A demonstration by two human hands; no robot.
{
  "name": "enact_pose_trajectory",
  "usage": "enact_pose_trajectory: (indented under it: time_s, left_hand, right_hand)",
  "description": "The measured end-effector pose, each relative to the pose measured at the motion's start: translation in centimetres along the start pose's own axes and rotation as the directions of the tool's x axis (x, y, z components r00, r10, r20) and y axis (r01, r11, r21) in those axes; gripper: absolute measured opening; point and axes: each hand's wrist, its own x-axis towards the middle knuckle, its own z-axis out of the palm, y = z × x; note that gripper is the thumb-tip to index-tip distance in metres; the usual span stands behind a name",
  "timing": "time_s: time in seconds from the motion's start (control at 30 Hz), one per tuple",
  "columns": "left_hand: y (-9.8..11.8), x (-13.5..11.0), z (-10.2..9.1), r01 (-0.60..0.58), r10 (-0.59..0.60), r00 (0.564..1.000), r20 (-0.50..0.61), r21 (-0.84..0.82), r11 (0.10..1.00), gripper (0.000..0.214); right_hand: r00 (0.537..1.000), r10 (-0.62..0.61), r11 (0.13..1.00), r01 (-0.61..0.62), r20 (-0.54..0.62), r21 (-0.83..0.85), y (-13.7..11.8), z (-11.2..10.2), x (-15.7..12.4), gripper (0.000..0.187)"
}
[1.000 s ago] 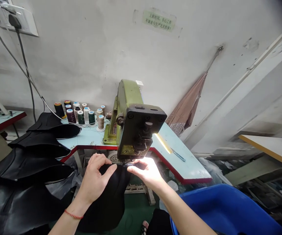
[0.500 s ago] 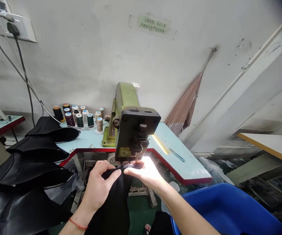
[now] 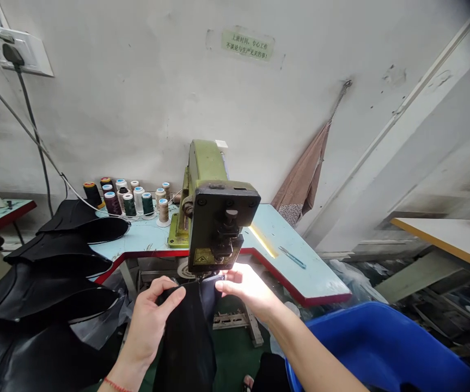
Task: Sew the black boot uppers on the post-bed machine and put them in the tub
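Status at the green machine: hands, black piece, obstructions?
Left hand and right hand pinching black piece by top edge. Piece hangs below machine head. No obstruction seen between hands.

Workpiece below sewing machine head, thread spools left on table, tool right, wall behind

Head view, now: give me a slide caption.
Left hand and right hand hold a black workpiece at a green sewing machine, beside thread spools.

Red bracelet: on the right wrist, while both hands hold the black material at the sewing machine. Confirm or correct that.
Wrong side: in the head view, the red bracelet is on the wrist of the left hand, not the right hand. Both hands hold the black material at the sewing machine.
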Motion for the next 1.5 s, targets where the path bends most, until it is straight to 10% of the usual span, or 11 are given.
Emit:
enact_pose_trajectory:
  time_s: [0.43,0.93,1.5]
  left_hand:
    - [1.4,-0.4,1.4,-0.156,0.146,0.988,0.053,0.366,0.917,0.026]
    - [0.6,-1.3,3.3,-0.171,0.211,0.971,-0.115,0.287,0.943,0.024]
    - [-0.7,-0.3,0.0,-0.114,0.117,0.992,-0.036,0.075,0.991,0.024]
  right_hand:
    - [0.994,-0.035,0.999,0.035,-0.106,-0.005,0.6,-0.3,0.3,0.029]
    - [0.985,-0.103,0.991,0.088,-0.141,-0.105,-0.5,-0.2,0.7,0.024]
    - [0.957,-0.102,0.995,0.096,-0.272,-0.037,1.8,2.5,-0.3,0.021]
